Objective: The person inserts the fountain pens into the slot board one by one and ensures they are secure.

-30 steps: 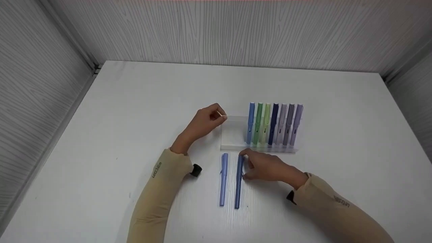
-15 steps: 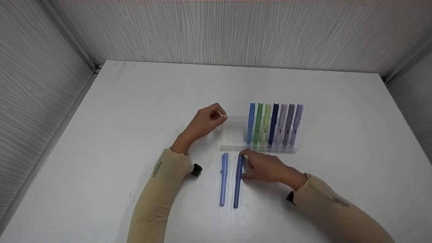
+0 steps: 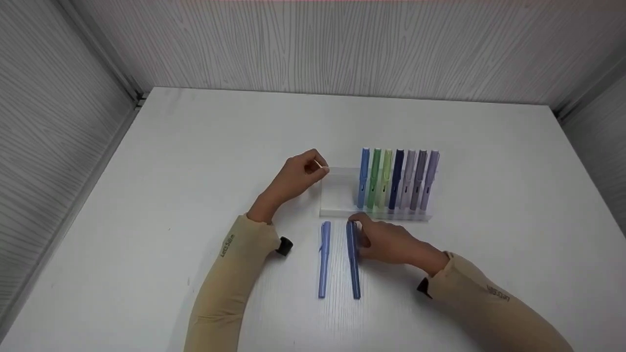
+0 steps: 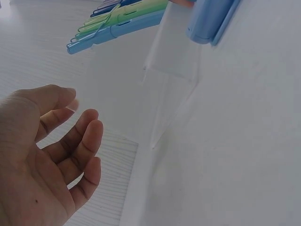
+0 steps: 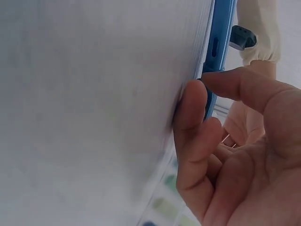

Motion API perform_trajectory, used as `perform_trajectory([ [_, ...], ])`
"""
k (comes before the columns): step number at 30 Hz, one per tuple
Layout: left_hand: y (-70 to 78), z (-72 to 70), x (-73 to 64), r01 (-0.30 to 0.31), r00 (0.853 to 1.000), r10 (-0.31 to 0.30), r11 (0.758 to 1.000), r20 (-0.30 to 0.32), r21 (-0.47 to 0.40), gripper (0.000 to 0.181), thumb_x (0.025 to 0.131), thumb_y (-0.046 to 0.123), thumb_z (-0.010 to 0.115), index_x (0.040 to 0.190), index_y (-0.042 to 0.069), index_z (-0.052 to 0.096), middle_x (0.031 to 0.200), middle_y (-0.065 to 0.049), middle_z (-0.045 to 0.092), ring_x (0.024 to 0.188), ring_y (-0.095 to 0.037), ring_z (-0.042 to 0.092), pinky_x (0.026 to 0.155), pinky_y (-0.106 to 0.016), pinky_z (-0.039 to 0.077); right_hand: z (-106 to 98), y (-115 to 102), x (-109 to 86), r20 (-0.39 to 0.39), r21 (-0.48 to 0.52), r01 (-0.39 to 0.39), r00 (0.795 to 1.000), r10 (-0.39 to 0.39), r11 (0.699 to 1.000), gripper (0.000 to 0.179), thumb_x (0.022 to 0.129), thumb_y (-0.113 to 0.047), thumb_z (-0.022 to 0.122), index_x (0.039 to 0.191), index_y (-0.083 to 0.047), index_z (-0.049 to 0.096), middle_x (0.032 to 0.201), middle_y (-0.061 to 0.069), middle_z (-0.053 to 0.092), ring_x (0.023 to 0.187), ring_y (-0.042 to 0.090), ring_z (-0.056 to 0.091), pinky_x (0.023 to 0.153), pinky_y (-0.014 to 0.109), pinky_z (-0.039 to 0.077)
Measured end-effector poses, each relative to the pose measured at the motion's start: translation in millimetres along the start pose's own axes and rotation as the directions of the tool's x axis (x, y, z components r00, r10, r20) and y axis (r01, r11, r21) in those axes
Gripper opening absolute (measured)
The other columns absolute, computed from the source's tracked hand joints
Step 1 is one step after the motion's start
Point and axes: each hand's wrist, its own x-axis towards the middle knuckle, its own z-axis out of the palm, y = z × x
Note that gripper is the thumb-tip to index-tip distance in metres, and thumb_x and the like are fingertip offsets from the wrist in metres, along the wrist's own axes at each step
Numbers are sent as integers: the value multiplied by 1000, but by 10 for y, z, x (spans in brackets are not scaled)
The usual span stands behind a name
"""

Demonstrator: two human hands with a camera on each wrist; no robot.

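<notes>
A clear pen stand (image 3: 338,190) holds several upright pens in its right part, among them a light blue pen (image 3: 363,178) and a green pen (image 3: 374,178). My left hand (image 3: 297,175) pinches the stand's upper left corner between thumb and index finger; the left wrist view shows the other fingers loosely curled. In front of the stand, my right hand (image 3: 389,240) pinches the cap end of a dark blue pen (image 3: 354,266) between thumb and fingers. The right wrist view shows this blue pen (image 5: 221,40) close over the table. To its left lies a periwinkle pen (image 3: 324,261).
The white table (image 3: 234,127) reaches back to a wood-grained wall (image 3: 313,49), with side panels at left and right. Across the stand's front runs a raised ledge (image 3: 337,213), just behind the two front pens.
The dark blue pen's near end first shifts slightly left, then swings right, so the pen now slants the other way. My right fingers have rolled with it. The left hand and stand stay still.
</notes>
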Motion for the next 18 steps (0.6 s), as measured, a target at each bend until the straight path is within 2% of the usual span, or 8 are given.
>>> perform_trajectory([
  [5, -13, 1, 4, -7, 1000, 7, 1000, 0, -4, 17, 97, 27, 58, 102, 11, 61, 89, -7, 66, 76, -15, 55, 69, -28, 44, -34, 59, -20, -5, 108, -24, 1000, 25, 994, 70, 85, -12, 72, 143, -14, 31, 91, 3, 63, 72, 13, 55, 63, 28, 47],
  [10, -16, 1, 0, -11, 1000, 11, 1000, 0, -11, 17, 97, 27, 58, 102, 11, 61, 87, -7, 65, 75, -14, 54, 69, -28, 43, -77, 110, -42, -26, 227, -24, 999, 31, 974, 72, 86, -4, 67, 145, -15, 27, 103, 8, 65, 77, 16, 58, 67, 29, 51],
  [13, -9, -1, -2, -8, 1000, 8, 1000, -3, -8, 17, 97, 27, 58, 103, 11, 61, 86, -7, 65, 73, -14, 53, 68, -28, 43, -98, 128, -57, -58, 254, 10, 998, 5, 967, 69, 87, -2, 62, 145, -15, 27, 105, 9, 65, 73, 15, 58, 66, 29, 52],
  [18, -7, -8, 0, -13, 1000, 13, 1000, -4, -8, 16, 97, 27, 58, 102, 11, 61, 85, -7, 65, 72, -14, 53, 68, -27, 43, -151, 146, -111, -152, 228, 129, 984, -96, 965, 66, 88, -2, 60, 143, -11, 25, 102, 12, 65, 67, 13, 55, 62, 28, 49],
])
